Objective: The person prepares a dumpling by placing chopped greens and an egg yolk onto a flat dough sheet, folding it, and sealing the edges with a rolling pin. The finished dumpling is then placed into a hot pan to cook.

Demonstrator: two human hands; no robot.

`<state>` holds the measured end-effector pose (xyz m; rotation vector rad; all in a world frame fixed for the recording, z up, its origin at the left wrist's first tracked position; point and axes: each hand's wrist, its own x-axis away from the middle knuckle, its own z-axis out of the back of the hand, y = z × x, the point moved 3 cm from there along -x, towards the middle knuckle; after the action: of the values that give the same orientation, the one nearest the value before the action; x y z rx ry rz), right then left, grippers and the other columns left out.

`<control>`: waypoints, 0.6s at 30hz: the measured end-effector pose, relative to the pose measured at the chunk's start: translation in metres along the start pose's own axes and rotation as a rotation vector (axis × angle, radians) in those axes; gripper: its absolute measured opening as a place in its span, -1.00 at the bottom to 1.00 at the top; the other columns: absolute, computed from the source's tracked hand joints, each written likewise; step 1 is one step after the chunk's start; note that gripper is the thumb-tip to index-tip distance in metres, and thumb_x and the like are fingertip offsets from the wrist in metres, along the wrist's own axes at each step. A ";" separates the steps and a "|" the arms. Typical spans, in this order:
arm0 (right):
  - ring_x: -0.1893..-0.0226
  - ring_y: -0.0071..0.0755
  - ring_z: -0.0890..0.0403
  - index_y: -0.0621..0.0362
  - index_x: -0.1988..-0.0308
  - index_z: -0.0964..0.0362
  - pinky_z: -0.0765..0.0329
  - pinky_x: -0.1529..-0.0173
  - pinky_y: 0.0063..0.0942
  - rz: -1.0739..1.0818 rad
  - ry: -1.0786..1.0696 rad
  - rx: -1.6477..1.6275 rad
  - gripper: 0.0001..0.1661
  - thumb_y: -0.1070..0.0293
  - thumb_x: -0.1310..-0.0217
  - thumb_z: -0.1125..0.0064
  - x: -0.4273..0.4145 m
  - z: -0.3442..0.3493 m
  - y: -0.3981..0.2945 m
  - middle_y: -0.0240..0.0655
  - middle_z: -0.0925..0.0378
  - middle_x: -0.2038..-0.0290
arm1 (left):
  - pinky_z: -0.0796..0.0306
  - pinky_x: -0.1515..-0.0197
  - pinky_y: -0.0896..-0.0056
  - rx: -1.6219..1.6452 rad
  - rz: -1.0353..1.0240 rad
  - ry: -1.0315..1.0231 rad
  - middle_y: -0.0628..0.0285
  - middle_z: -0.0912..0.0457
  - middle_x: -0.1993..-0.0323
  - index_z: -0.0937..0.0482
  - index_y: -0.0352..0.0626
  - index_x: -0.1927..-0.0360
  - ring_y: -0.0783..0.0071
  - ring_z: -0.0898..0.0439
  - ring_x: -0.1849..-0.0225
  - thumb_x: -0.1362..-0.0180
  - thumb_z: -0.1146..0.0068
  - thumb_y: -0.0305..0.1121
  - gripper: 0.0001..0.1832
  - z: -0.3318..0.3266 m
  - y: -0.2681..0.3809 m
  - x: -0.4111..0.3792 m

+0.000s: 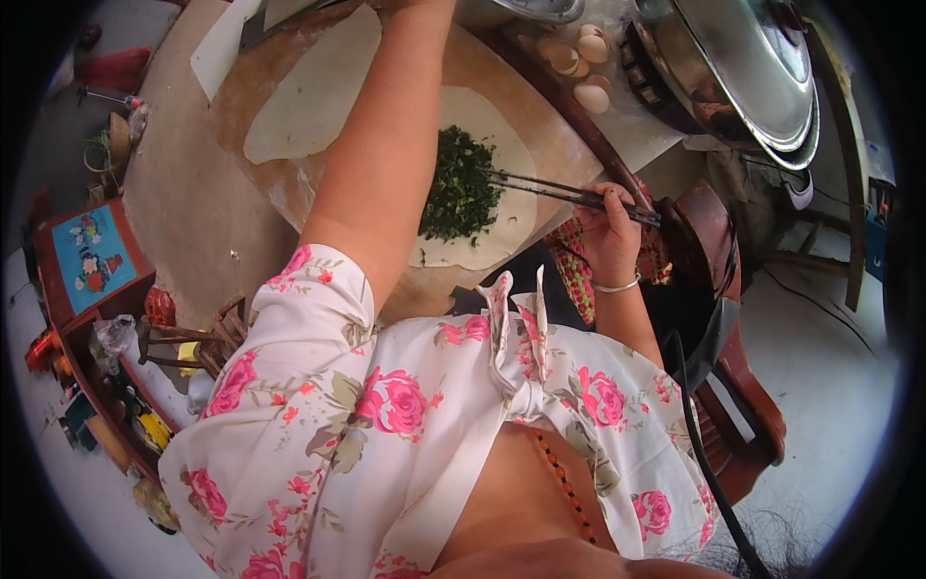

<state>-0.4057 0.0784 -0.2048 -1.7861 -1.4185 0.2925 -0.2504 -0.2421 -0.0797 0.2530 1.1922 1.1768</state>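
Observation:
My right hand [609, 235] is closed around a pair of dark chopsticks [571, 194]. Their tips touch a heap of chopped green leaves [463, 184], which lies on a round sheet of rolled dough [517, 155]. My left arm stretches up across the picture, over the edge of a second dough sheet [311, 94]; its hand is past the top edge and out of view. Both sheets lie on a floured wooden board [278, 177].
Cracked eggshells [593, 98] rest on plastic behind the dark red table rim. A large lidded metal pan [752, 79] stands at the upper right, a metal bowl [550, 9] at the top. A wooden chair [745, 412] is at the right, a small wooden stool [217, 336] at the left.

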 end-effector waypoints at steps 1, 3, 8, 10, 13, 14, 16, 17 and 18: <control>0.31 -0.31 -0.61 0.28 0.20 -0.40 -0.60 0.20 -0.43 -0.017 -0.035 -0.002 -0.81 0.37 -0.30 -0.01 0.001 -0.001 0.001 -0.15 -0.55 0.22 | -0.39 -0.01 0.03 -0.011 0.024 -0.058 -0.29 -0.55 0.17 -0.37 -0.25 -0.12 -0.15 -0.52 0.05 0.05 0.06 -0.43 -0.45 0.003 -0.005 -0.004; 0.30 -0.31 -0.61 0.27 0.19 -0.41 -0.60 0.20 -0.43 -0.087 -0.042 0.017 -0.81 0.37 -0.30 -0.01 0.004 -0.005 0.004 -0.15 -0.55 0.22 | -0.41 0.02 0.04 -0.071 -0.001 -0.078 -0.29 -0.55 0.17 -0.32 -0.26 -0.16 -0.14 -0.53 0.08 0.03 0.03 -0.42 -0.43 0.006 -0.026 -0.008; 0.29 -0.32 -0.61 0.28 0.18 -0.42 -0.60 0.20 -0.44 -0.081 0.010 0.086 -0.80 0.36 -0.29 -0.03 0.001 -0.013 0.017 -0.17 -0.55 0.21 | -0.52 0.31 0.11 -0.066 0.304 -0.494 -0.30 -0.56 0.23 -0.12 -0.28 -0.28 -0.03 -0.64 0.40 -0.08 -0.04 -0.32 -0.32 0.034 -0.022 0.005; 0.29 -0.33 -0.61 0.28 0.18 -0.42 -0.59 0.20 -0.45 -0.010 0.017 0.135 -0.80 0.36 -0.29 -0.04 -0.001 -0.016 0.017 -0.18 -0.56 0.21 | -0.51 0.42 0.15 0.046 0.317 -0.492 -0.27 -0.58 0.30 -0.05 -0.27 -0.32 0.05 -0.63 0.52 -0.10 -0.04 -0.29 -0.27 0.040 -0.020 0.019; 0.29 -0.35 -0.62 0.28 0.18 -0.42 -0.59 0.20 -0.46 0.037 0.008 0.176 -0.79 0.35 -0.30 -0.04 0.001 -0.024 0.010 -0.18 -0.56 0.21 | -0.50 0.35 0.13 0.059 0.330 -0.541 -0.16 -0.60 0.45 -0.06 -0.27 -0.32 0.08 -0.62 0.48 -0.10 -0.06 -0.27 -0.27 0.072 -0.015 0.032; 0.29 -0.36 -0.62 0.28 0.17 -0.42 -0.59 0.21 -0.47 0.048 -0.008 0.179 -0.78 0.34 -0.30 -0.04 0.002 -0.025 0.008 -0.19 -0.56 0.22 | -0.49 0.31 0.11 0.002 0.243 -0.524 -0.16 -0.59 0.46 -0.16 -0.29 -0.26 0.05 -0.62 0.44 -0.10 -0.05 -0.27 -0.33 0.082 -0.028 0.041; 0.29 -0.37 -0.62 0.28 0.18 -0.42 -0.59 0.20 -0.48 0.033 0.013 0.163 -0.78 0.34 -0.30 -0.05 0.002 -0.026 0.007 -0.20 -0.56 0.22 | -0.46 0.17 0.27 -0.189 0.177 -0.548 0.07 -0.64 0.28 -0.42 -0.06 -0.16 0.16 -0.60 0.30 -0.06 -0.06 -0.22 -0.47 0.100 -0.044 0.068; 0.29 -0.37 -0.62 0.28 0.18 -0.43 -0.59 0.20 -0.49 0.028 0.024 0.154 -0.78 0.33 -0.29 -0.05 0.002 -0.026 0.008 -0.20 -0.56 0.22 | -0.47 0.16 0.20 -0.176 0.184 -0.595 0.06 -0.64 0.28 -0.45 -0.02 -0.14 0.10 -0.60 0.28 -0.05 -0.05 -0.22 -0.49 0.111 -0.044 0.083; 0.30 -0.39 -0.62 0.26 0.18 -0.44 -0.59 0.20 -0.50 0.018 0.030 0.143 -0.77 0.31 -0.29 -0.07 0.003 -0.029 0.011 -0.22 -0.56 0.22 | -0.47 0.14 0.13 -0.160 0.195 -0.636 0.06 -0.64 0.28 -0.47 0.01 -0.11 0.04 -0.60 0.26 -0.03 -0.05 -0.22 -0.50 0.123 -0.045 0.101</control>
<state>-0.3788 0.0679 -0.1931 -1.6806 -1.3279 0.3661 -0.1343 -0.1308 -0.1189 0.5825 0.5220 1.2248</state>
